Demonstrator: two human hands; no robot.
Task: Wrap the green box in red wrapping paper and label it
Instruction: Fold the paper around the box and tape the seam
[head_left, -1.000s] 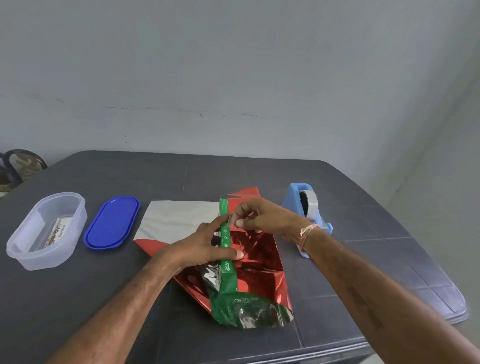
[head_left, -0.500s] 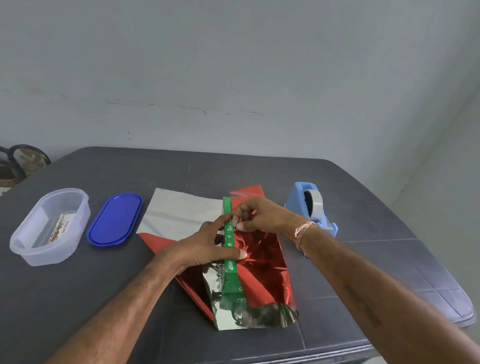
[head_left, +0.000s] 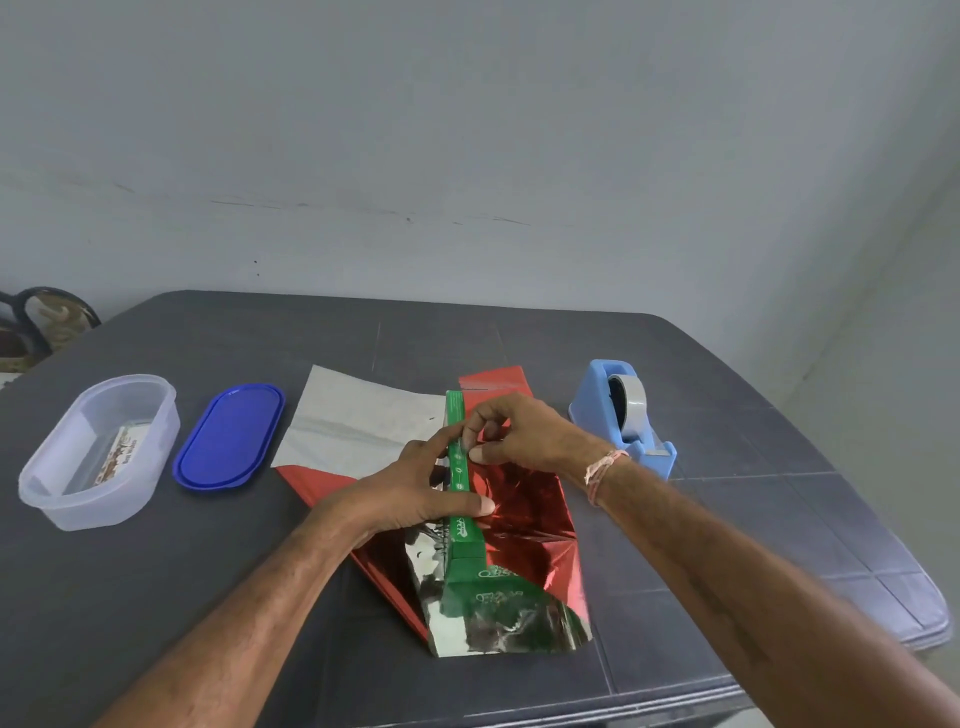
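A long green box (head_left: 459, 483) lies on shiny red wrapping paper (head_left: 524, 514) in the middle of the table. The paper's right side is folded up over the box. Its silver underside (head_left: 358, 421) lies flat to the left and shows at the near end. My left hand (head_left: 410, 493) grips the box across its top, thumb on the red paper. My right hand (head_left: 514, 434) pinches the paper's edge against the box's top with thumb and fingertips. A small clear piece, perhaps tape, may sit under the fingertips; I cannot tell.
A blue tape dispenser (head_left: 626, 418) with a grey roll stands right of the paper. At the left sit a blue oval lid (head_left: 228, 436) and a clear plastic tub (head_left: 98, 452) with a printed label card (head_left: 119, 460) inside. The dark table's edge (head_left: 597, 712) runs close in front.
My hands stayed on the box's top edge with only slight finger shifts. The camera tilted a little, so the scene moved slightly in view.
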